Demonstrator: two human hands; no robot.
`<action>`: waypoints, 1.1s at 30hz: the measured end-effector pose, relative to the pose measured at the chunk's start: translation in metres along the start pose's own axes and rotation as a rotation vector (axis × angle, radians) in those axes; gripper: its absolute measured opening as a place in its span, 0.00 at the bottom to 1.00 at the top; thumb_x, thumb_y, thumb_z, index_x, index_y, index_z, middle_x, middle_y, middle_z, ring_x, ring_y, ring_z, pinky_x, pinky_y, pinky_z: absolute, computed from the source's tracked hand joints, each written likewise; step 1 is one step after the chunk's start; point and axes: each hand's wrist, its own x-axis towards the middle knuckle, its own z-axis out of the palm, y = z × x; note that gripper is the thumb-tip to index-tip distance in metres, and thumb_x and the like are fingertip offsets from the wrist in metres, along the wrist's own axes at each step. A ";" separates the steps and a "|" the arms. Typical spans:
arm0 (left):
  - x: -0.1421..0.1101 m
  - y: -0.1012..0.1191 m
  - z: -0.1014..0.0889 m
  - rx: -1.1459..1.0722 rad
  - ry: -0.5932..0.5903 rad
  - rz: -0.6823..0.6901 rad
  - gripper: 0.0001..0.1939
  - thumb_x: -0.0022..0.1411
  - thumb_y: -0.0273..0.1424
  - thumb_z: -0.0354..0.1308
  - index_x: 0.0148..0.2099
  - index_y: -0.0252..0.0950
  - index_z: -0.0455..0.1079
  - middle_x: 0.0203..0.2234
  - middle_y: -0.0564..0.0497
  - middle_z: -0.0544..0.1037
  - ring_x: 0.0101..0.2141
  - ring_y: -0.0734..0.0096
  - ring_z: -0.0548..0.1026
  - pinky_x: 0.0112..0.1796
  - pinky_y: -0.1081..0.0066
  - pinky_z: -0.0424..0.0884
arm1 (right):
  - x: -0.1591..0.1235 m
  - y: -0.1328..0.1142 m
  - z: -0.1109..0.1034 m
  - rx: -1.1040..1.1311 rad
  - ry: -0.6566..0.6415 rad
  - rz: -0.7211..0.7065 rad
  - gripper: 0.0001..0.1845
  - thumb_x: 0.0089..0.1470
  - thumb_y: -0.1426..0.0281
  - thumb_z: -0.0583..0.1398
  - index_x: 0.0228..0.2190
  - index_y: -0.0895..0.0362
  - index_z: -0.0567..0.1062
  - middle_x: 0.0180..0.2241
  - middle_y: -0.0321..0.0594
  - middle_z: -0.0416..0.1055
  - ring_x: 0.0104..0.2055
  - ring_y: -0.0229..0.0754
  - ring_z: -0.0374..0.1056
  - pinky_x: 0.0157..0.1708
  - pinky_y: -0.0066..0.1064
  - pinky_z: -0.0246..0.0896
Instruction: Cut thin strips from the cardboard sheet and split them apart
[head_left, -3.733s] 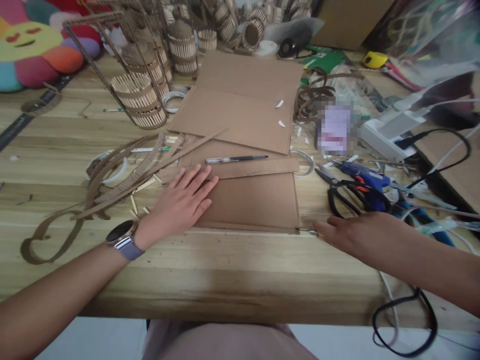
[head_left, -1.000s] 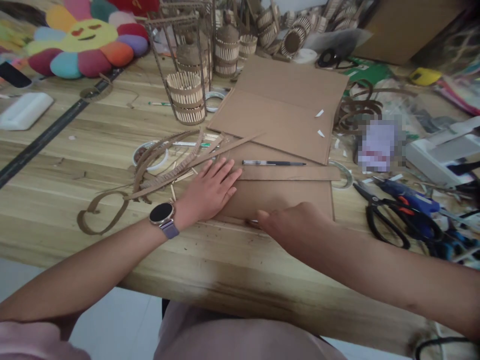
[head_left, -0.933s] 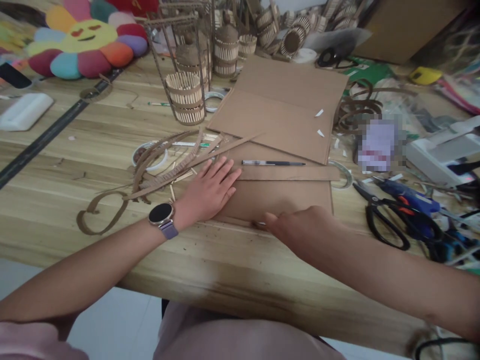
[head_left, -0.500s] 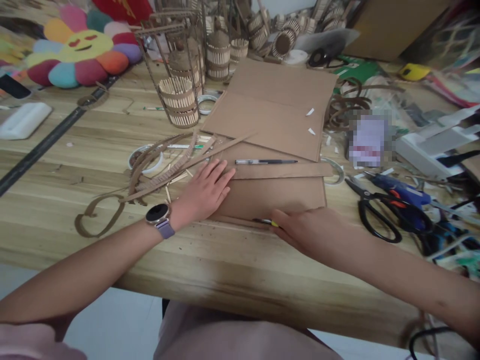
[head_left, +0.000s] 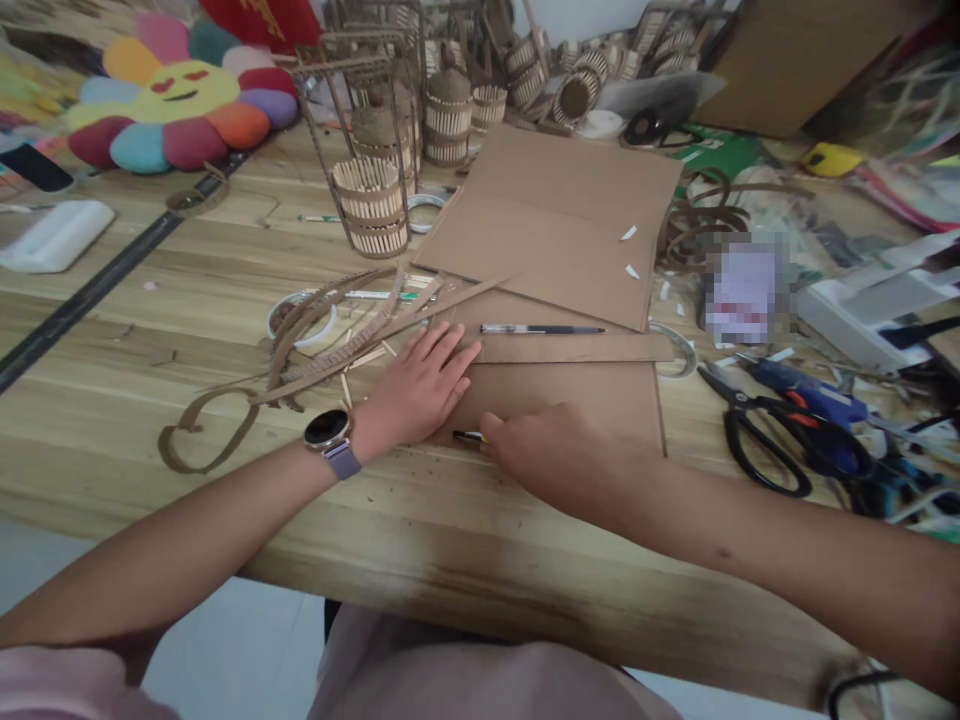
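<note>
My left hand (head_left: 424, 385) lies flat with its fingers spread over the left side of a brown cardboard sheet (head_left: 570, 390). A watch (head_left: 328, 430) is on that wrist. My right hand (head_left: 540, 450) is closed around a utility knife (head_left: 471, 436) with some yellow on it; most of its handle is hidden in my fist. The knife's dark tip points left, at the sheet's near edge, close to my left hand. Across the sheet lies a cardboard strip (head_left: 577, 348), with a pen (head_left: 541, 329) just beyond it.
A second cardboard sheet (head_left: 555, 220) overlaps the back. Curled cardboard strips (head_left: 315, 340) lie to the left, near a small stick basket (head_left: 369, 205). Black-handled scissors (head_left: 757, 440) and a blue glue gun (head_left: 814, 390) are at the right. A flower cushion (head_left: 184, 95) sits back left.
My right hand has slid left with the knife along the sheet's near edge, closer to my left hand. The left hand stays pressed on the cardboard. The whole view has shifted slightly.
</note>
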 end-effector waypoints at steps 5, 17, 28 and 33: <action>0.000 -0.001 0.002 0.010 0.003 0.007 0.25 0.73 0.33 0.40 0.66 0.27 0.58 0.65 0.33 0.59 0.66 0.47 0.54 0.62 0.46 0.54 | 0.004 -0.005 -0.014 -0.034 -0.083 -0.007 0.14 0.56 0.84 0.52 0.40 0.62 0.73 0.28 0.45 0.77 0.30 0.49 0.78 0.20 0.29 0.58; -0.001 -0.003 -0.001 0.012 -0.027 -0.008 0.25 0.74 0.34 0.39 0.67 0.30 0.58 0.66 0.36 0.59 0.66 0.50 0.54 0.63 0.48 0.53 | -0.039 0.022 0.031 -0.091 -0.070 0.136 0.18 0.50 0.85 0.54 0.41 0.56 0.71 0.23 0.39 0.76 0.25 0.48 0.76 0.15 0.28 0.43; -0.002 -0.006 0.010 0.058 0.045 0.005 0.24 0.73 0.33 0.39 0.66 0.31 0.60 0.64 0.36 0.61 0.65 0.45 0.54 0.61 0.40 0.52 | -0.091 0.055 0.068 0.063 0.030 0.179 0.09 0.62 0.74 0.52 0.43 0.56 0.69 0.29 0.40 0.77 0.27 0.42 0.75 0.19 0.27 0.45; 0.000 0.001 0.012 0.051 0.078 -0.004 0.23 0.72 0.31 0.42 0.65 0.33 0.62 0.63 0.36 0.64 0.66 0.40 0.52 0.59 0.34 0.51 | -0.100 0.068 0.064 0.216 0.056 0.214 0.13 0.65 0.67 0.49 0.46 0.56 0.69 0.26 0.40 0.77 0.28 0.45 0.75 0.23 0.28 0.53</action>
